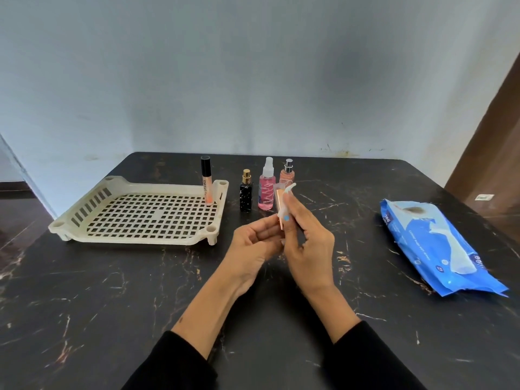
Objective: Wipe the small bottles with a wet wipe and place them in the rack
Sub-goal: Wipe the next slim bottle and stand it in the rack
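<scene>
Two hands meet over the middle of the dark marbled bench (112, 291). The left hand (253, 243) pinches the lower end of a small slim bottle with a rose-gold edge (279, 205), and the right hand (306, 237) curls round it with a white wet wipe (282, 204) pressed against its side. By my reckoning the wiping step is in hand for this bottle.

One tall lip-gloss tube with a black cap (206, 180) already stands in the cream slotted plastic rack (135, 237), at its far right corner; the rack sits toward the bench's left edge. Three bottles wait just right of it near the far edge: a black square one with a gold cap (246, 194), a clear pink spray bottle (266, 190) and a peach one with a silver pump (287, 171).

Next, the left hand would need to carry the bottle to the rack and stand it upright.

Writing on the blue wipes packet (439, 249) by the right edge and on the tube is too small to read.
</scene>
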